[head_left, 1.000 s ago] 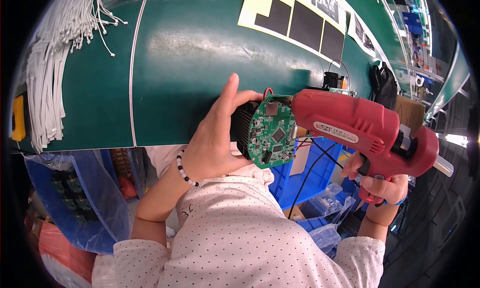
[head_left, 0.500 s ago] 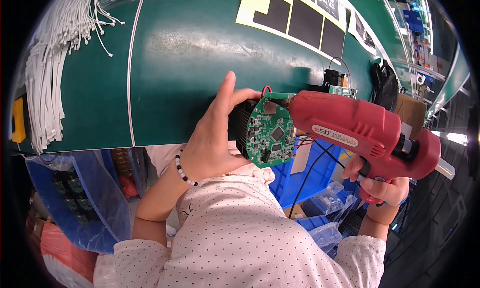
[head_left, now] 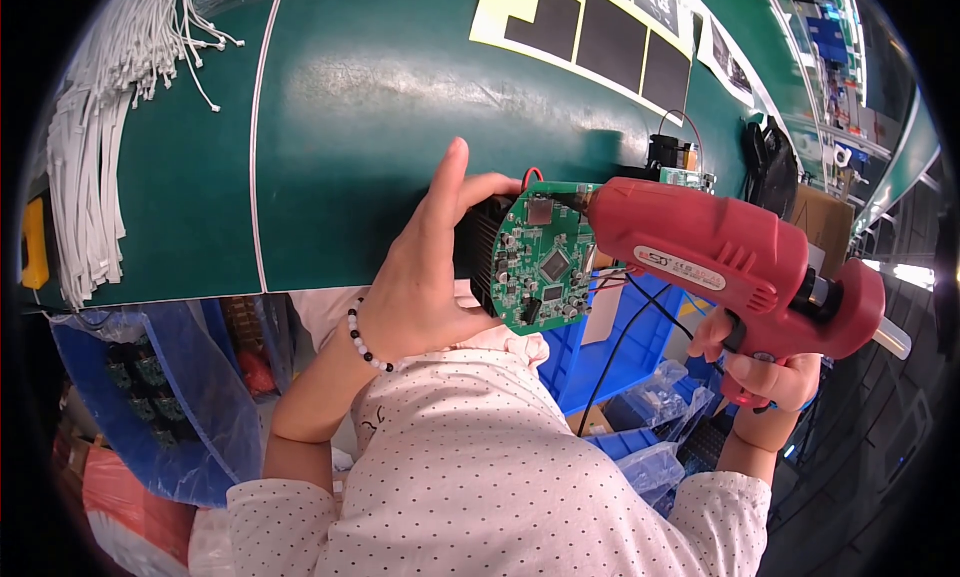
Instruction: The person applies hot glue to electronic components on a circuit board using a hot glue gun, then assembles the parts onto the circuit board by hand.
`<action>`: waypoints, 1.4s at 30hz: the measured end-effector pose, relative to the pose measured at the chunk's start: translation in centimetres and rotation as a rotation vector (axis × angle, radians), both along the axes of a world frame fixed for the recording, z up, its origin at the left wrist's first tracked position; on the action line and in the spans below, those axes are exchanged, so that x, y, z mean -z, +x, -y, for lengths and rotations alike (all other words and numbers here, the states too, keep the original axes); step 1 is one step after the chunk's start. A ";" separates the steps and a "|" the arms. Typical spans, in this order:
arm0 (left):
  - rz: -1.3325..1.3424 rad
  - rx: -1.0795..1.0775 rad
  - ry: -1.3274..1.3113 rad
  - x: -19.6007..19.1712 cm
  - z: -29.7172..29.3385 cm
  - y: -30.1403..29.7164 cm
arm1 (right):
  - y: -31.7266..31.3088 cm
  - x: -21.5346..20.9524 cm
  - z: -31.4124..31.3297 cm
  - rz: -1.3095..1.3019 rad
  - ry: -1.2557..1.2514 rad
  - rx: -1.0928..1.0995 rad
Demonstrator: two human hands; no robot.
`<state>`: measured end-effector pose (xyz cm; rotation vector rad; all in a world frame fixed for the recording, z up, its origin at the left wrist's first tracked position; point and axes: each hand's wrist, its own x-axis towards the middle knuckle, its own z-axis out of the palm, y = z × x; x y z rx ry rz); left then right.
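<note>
My left hand [head_left: 425, 267] grips a black round motor part with a round green circuit board [head_left: 542, 259] fixed on its face, held up in front of my chest. A beaded bracelet sits on that wrist. My right hand [head_left: 765, 372] holds a red glue gun [head_left: 735, 262] by its handle, a finger at the trigger. The gun's nozzle touches the upper right edge of the circuit board. Red and black wires run out from behind the board.
A green worktable [head_left: 330, 147] lies ahead, with a bundle of white cable ties [head_left: 95, 167] at its left and black-and-yellow sheets [head_left: 610, 37] at the back. Blue plastic bins [head_left: 620, 347] and clear bags sit below the table edge. A black cable hangs down.
The board and the glue gun have shifted slightly left and up together; the nozzle stays against the board's upper edge.
</note>
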<state>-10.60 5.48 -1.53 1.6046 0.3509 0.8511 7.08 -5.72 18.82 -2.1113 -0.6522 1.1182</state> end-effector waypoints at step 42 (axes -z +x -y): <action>0.008 0.000 -0.029 -0.1 0.0 0.0 | -0.8 -0.3 -1.3 0.114 0.014 0.058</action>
